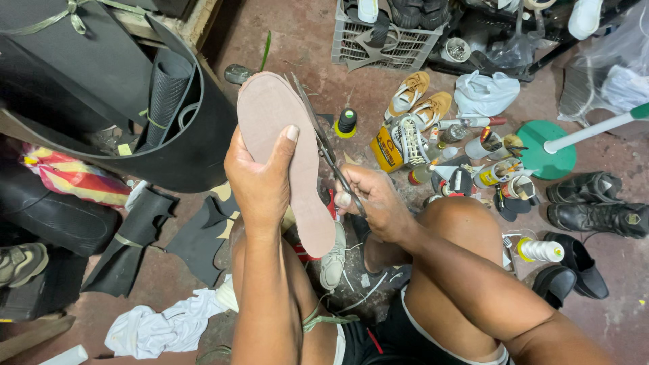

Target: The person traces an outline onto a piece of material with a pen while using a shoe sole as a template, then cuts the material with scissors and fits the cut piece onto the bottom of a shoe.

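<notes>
My left hand [260, 179] grips a pinkish-brown shoe insole [280, 145], held upright with its toe end pointing away from me. My right hand [375, 199] is closed on a pair of scissors [323, 138], whose blades lie along the insole's right edge. Both hands are above my bent knees. A light sneaker [333, 260] lies on the floor below the insole.
Rolls of black rubber sheet [169, 94] stand at the left, with black offcuts [203, 233] and a white cloth [159, 328] on the floor. Tan sandals [419, 101], a yellow can [387, 149], bottles, black shoes [598, 216] and a grey crate [385, 37] crowd the right and far side.
</notes>
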